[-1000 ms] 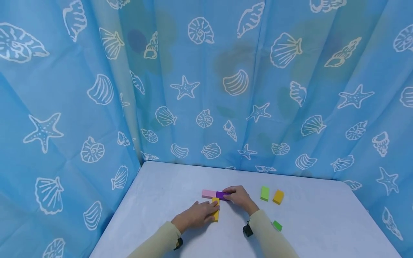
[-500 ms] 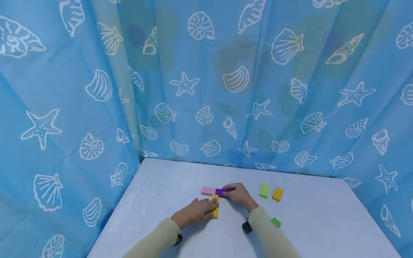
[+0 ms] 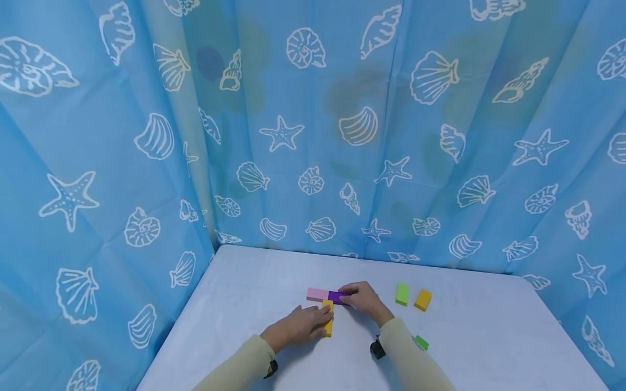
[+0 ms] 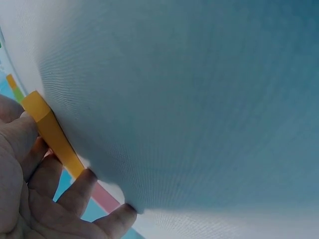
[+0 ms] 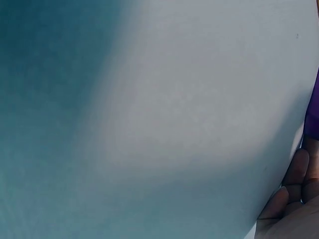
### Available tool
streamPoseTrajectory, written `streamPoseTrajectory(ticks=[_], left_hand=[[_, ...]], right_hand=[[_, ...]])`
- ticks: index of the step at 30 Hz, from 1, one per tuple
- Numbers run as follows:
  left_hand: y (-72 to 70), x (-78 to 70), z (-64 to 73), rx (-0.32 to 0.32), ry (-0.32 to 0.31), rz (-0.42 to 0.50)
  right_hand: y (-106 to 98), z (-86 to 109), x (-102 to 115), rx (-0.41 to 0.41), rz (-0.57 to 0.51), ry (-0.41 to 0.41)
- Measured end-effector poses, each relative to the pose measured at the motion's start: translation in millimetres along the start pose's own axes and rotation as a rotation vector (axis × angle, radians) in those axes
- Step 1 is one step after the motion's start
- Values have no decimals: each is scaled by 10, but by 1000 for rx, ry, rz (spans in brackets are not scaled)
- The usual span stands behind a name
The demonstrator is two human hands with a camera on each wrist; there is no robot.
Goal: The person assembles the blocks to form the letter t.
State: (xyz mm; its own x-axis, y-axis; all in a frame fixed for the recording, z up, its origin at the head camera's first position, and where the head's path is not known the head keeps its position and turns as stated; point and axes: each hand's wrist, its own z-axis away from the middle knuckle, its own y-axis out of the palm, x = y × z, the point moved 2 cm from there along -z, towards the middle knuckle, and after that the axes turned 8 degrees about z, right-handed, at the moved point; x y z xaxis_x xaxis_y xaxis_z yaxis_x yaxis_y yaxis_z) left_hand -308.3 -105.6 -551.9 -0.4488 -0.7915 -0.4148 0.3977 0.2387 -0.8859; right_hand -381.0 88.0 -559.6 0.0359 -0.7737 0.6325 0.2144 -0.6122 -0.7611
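My left hand holds a long yellow block lying lengthwise away from me, its far end close to where two other blocks meet. In the left wrist view, the thumb and fingertips grip the sides of this yellow block. My right hand pinches the right end of a purple block, partly covered by the fingers. A pink block lies end to end with the purple one, forming a row. Only an edge of the purple block shows in the right wrist view.
To the right lie a light green block and an orange-yellow block. A green block sits beside the right sleeve, partly hidden by it. A blue shell-print curtain borders the white table at the back and left.
The head view dips and returns slightly. Both hands and the blocks keep their places.
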Motion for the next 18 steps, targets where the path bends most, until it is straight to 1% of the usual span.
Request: streamPoseTrajectory(ticks=[8, 14, 18], left_hand=[[-18, -17, 7, -4, -4, -3], [-4, -6, -5, -6, -9, 11], [15, 8, -19, -2, -8, 25]], right_hand=[[-1, -23, -12, 4, 2, -20], [-18, -30, -11, 8, -22, -4], [-38, -42, -24, 15, -18, 15]])
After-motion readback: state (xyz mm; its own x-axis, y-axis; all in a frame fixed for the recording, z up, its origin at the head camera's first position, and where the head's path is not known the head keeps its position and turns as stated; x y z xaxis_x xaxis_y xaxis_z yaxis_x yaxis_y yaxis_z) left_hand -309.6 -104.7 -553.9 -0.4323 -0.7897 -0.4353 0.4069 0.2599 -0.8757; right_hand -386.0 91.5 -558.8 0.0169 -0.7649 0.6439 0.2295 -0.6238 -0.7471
